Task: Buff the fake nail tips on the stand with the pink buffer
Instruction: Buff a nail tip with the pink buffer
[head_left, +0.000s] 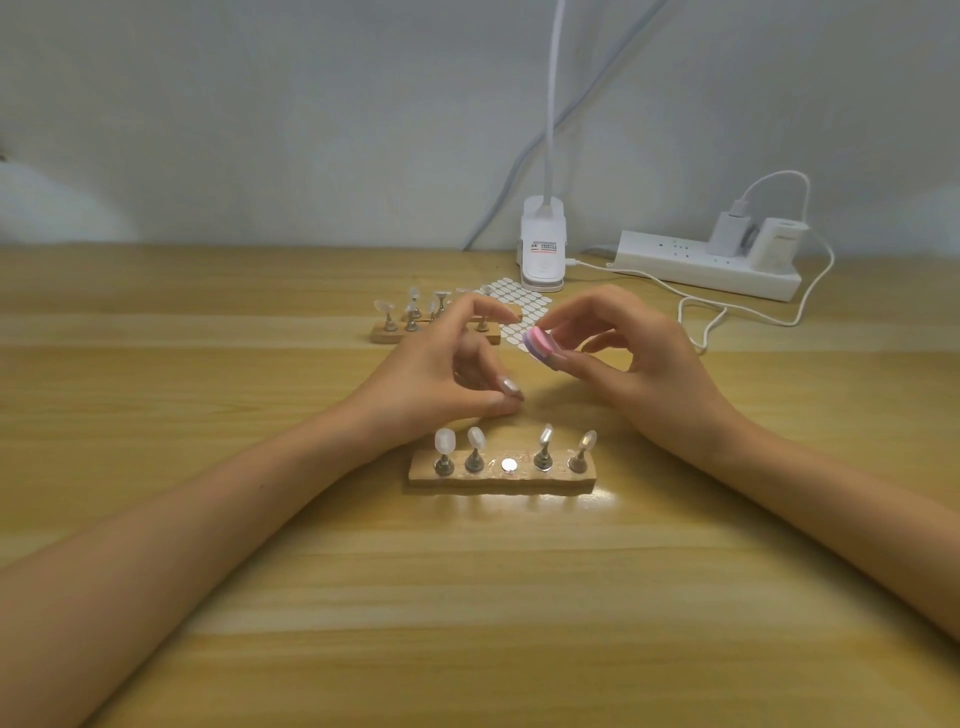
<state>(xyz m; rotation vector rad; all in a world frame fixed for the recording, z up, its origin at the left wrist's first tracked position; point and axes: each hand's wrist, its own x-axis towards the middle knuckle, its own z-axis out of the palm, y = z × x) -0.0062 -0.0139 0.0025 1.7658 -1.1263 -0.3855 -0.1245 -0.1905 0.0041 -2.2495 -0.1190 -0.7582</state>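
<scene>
four clear fake nail tips (445, 440) stand upright on metal pegs along the pale wooden stand (502, 480), whose long axis runs left to right across the wooden table (467, 597), close in front of the person. the tips sit as two pairs. between the pairs is a bare round magnet seat (509, 465) with no peg on it.

the small pink and lilac buffer block (540, 344) is off the table, beyond the stand and a little right of its middle. it is pinched by its end between the thumb and fingertips of the right hand (639, 374), in a narrow grip closed on the block, with the pink face turned up and left. from that grip the tips lie nearer the person and lower. the right-hand pair is the closer, so i judge the buffer has to come down and back toward them.

the left hand (431, 379) hovers just behind the left pair. its fingers are curled in toward the thumb. i cannot tell whether it pinches the missing peg and tip or nothing at all.

farther back are a second wooden stand (384, 335) carrying more tips, a white sticker sheet (519, 304), a white clip lamp (543, 249) and a white power strip (691, 267).
</scene>
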